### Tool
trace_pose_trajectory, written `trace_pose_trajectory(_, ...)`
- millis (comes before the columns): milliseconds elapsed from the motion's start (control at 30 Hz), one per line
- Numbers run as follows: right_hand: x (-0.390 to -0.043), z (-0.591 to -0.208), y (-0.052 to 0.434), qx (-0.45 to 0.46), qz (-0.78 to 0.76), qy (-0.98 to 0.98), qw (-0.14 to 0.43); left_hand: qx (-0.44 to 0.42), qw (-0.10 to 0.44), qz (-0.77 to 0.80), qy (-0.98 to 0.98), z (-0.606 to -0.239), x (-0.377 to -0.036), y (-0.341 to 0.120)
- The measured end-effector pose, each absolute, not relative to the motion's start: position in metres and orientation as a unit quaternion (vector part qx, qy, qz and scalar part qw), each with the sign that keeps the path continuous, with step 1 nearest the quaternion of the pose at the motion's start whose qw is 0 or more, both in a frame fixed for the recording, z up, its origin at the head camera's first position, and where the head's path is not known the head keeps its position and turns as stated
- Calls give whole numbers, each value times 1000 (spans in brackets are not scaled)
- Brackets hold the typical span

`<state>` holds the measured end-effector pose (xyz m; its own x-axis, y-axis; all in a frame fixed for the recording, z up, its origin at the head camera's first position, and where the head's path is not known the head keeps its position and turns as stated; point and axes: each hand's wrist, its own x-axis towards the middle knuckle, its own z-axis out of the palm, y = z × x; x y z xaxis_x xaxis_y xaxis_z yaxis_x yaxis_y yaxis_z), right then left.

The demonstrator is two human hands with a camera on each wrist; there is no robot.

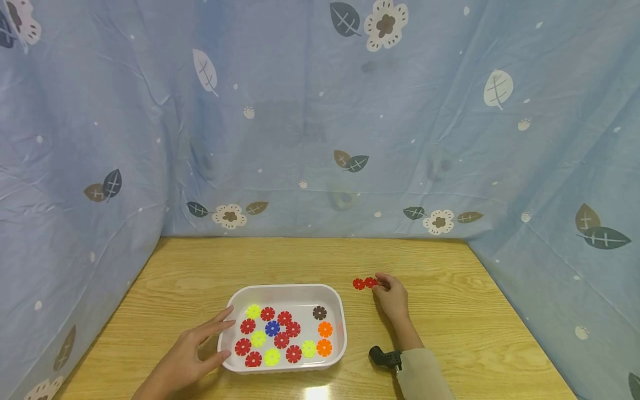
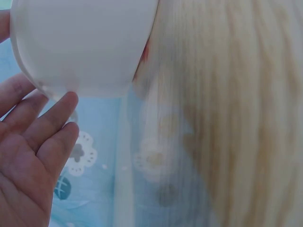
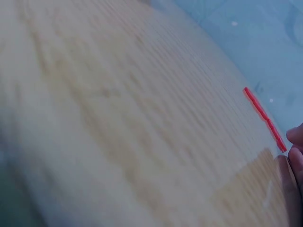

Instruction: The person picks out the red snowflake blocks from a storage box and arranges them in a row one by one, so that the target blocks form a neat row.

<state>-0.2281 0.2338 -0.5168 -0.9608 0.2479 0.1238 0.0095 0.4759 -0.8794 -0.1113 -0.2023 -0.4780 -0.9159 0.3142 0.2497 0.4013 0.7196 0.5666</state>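
A white tray sits on the wooden table and holds several snowflake discs in red, yellow, orange, blue and brown. My left hand lies with straight fingers against the tray's left wall. To the right of the tray, two joined red discs lie flat on the table. My right hand reaches them, its fingertips touching the end of the red pair. Whether it pinches the discs is not clear.
Blue cloth with leaf and flower prints walls the table at the back and both sides. A black wrist mount shows at my right sleeve. Bare wood lies behind the tray and at the right.
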Motion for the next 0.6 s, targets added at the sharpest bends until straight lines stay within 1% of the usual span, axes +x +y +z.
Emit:
trace_pose_trajectory(267,-219,-513,231,-67,527,-839,118,-195,67,-320,-925,-479,-113,-203)
trace_pose_trajectory(500,-207,-507,224,-32,543,-830,120,-193,68,-321,-925,-479,-112,-203)
trace_pose_trajectory(600,-201,-503,219,-11,566,-816,113,-191,66,-323,-925,-479,-112,-203)
